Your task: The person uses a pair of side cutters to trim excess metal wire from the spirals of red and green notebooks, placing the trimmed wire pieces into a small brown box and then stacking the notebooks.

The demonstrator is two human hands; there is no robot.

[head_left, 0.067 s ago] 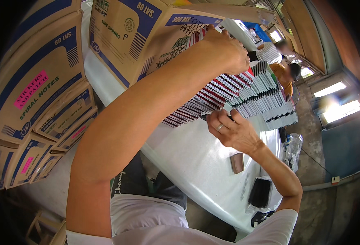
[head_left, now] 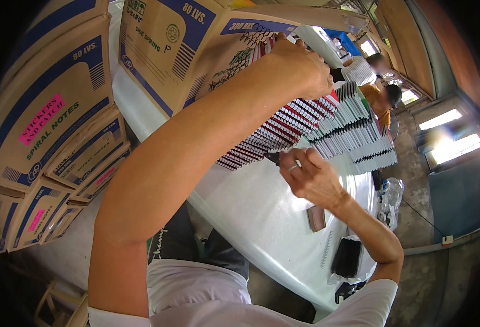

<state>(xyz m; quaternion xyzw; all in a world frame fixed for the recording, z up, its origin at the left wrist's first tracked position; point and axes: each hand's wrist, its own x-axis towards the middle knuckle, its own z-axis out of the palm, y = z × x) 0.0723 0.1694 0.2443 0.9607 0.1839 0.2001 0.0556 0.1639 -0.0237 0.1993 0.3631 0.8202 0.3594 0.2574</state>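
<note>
A long row of spiral notebooks with red and dark covers stands on the table, white coils facing me. My left hand reaches across and grips the far part of the row, fingers bent over the notebooks. Just in front of the coils, my right hand is closed around a small dark tool. Its pointed tip shows beside the lowest coils; the rest is hidden in my fingers, so its exact kind cannot be told. More notebooks, pale-edged with dark coils, stand to the right.
An open cardboard box stands behind the notebooks. Stacked cartons rise at the left. On the white table lie a brown block, a loose wire coil and a black pad on plastic. Two people are at the far right.
My right hand has drawn back slightly from the coils, to the right and toward me. More of the dark tool's tip shows. My left hand stays where it was.
</note>
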